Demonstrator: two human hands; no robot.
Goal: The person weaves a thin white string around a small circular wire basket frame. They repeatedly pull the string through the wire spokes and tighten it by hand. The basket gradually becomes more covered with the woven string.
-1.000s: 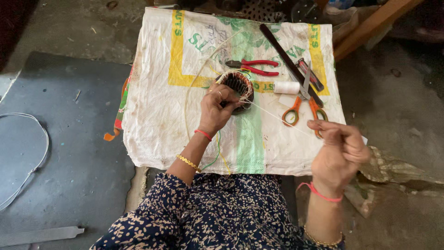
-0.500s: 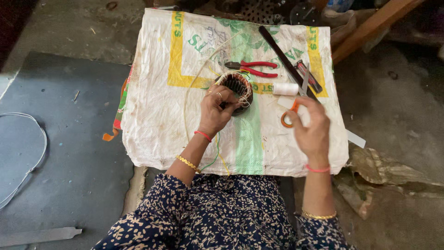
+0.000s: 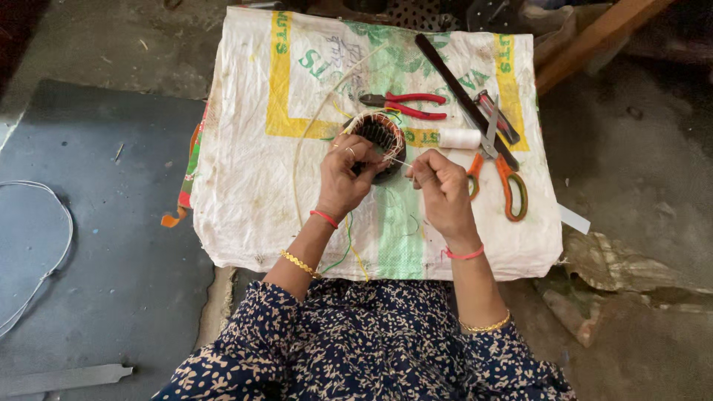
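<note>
A small round motor stator (image 3: 380,135) with copper windings lies on a white woven sack (image 3: 245,186) spread over a low table. My left hand (image 3: 346,177) grips the stator's near side. My right hand (image 3: 440,186) sits just right of it, fingers pinched on a thin pale thread (image 3: 397,160) that runs to the stator. Thin green and yellow wires (image 3: 343,249) trail down from the stator toward me.
Red-handled pliers (image 3: 405,104), a white thread spool (image 3: 459,139), orange-handled scissors (image 3: 499,169) and a long dark flat tool (image 3: 460,93) lie right of the stator. A dark mat (image 3: 111,245) with a white cable (image 3: 44,260) covers the floor at left.
My right hand has swung in from the far right, past the scissors, to the stator, still pinching the thread. My left hand has stayed on the stator.
</note>
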